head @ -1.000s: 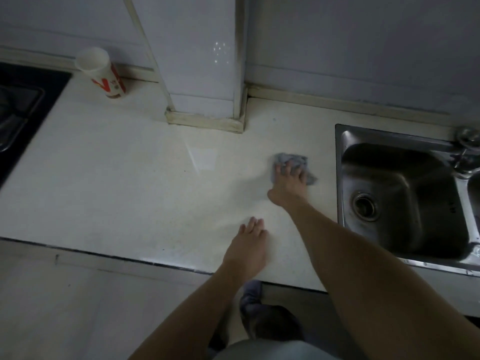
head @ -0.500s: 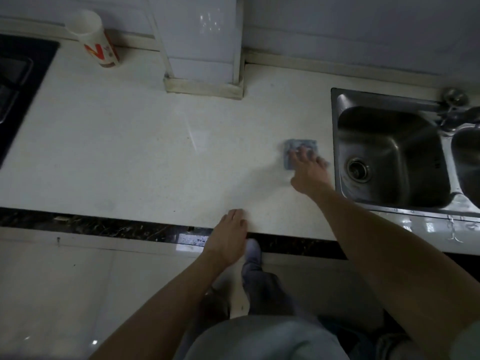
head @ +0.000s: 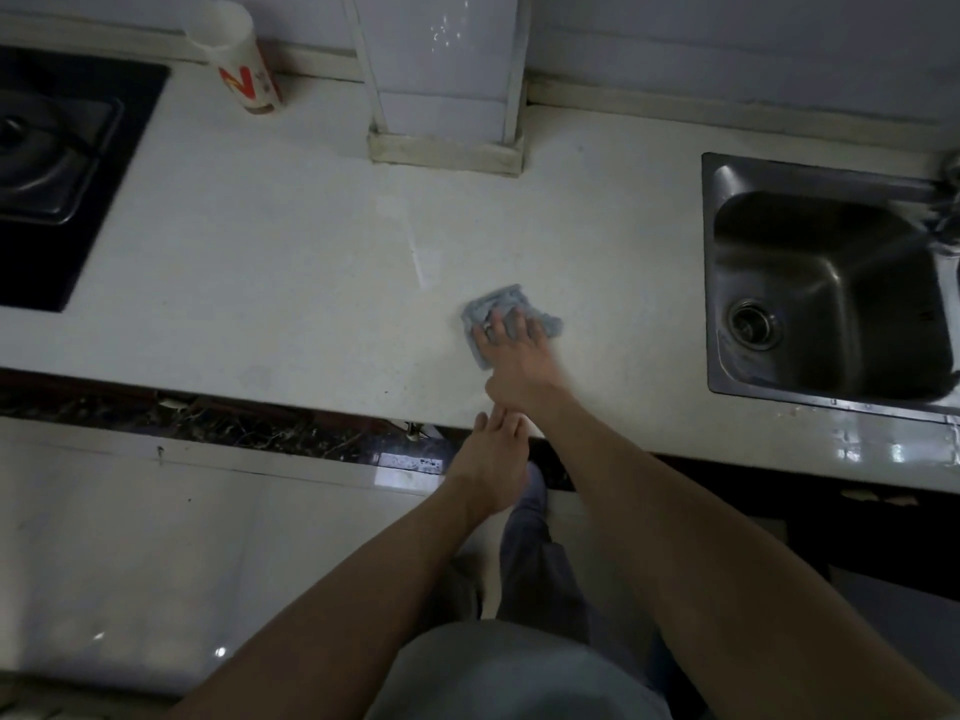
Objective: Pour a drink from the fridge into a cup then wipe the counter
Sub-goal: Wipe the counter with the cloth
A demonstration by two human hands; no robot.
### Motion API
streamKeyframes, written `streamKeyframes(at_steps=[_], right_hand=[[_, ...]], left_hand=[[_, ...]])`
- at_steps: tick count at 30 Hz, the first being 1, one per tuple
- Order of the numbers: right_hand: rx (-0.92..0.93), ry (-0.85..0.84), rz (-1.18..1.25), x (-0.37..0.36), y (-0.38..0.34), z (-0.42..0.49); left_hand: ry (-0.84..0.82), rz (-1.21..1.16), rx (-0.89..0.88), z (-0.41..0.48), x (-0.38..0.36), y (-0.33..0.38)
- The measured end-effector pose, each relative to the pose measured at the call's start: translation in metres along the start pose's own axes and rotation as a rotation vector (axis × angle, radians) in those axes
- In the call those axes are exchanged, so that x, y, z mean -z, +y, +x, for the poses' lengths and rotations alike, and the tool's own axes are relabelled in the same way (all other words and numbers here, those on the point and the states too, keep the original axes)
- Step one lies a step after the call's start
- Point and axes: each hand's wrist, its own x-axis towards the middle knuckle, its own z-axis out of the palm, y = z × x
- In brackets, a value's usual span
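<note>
Dim kitchen seen from above: a pale counter (head: 260,262) runs along a light tiled wall (head: 727,44), with a boxed tiled column (head: 441,70) standing at its far edge. A black glass hob (head: 137,127) is set in at the counter's left edge and a steel sink (head: 810,175) at its right edge. A dark speckled strip (head: 208,423) lines the near edge, and glossy pale cabinet fronts (head: 130,537) below show small highlights.

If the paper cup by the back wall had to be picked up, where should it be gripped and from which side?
Probably round the middle of the paper cup, thumb and fingers on opposite sides, coming from the front. It stands upright, mouth open upward, close to the back wall, so the rear is blocked and a pinch at the thin rim could crush it.
</note>
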Motion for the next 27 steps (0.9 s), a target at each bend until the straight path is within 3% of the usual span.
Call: streamKeyframes(at_steps=[4, 8, 11, 17, 20, 27], right_hand=[[0.053, 0.107, -0.012, -0.017, 0.04, -0.035], [-0.214, 0.154, 0.092, -0.043, 0.098, -0.106], [-0.411, 0.086, 0.152, -0.057, 0.124, -0.156], [-0.718, 0.025, 0.305, -0.053, 0.071, -0.15], [-0.679, 0.038, 0.318, -0.05, 0.02, -0.134], [-0.347, 0.004, 0.22, -0.045, -0.082, -0.099]], left_hand=[[-0.001, -0.03, -0.034, -0.001, -0.006, -0.007], [0.011, -0.054, -0.079, -0.003, -0.005, -0.011], [0.003, -0.053, -0.1, -0.003, -0.006, -0.014], [0.059, -0.103, -0.113, -0.008, -0.007, -0.021], [0.097, -0.132, -0.071, -0.019, -0.012, -0.034], [0.133, -0.17, 0.063, -0.054, -0.024, -0.064]])
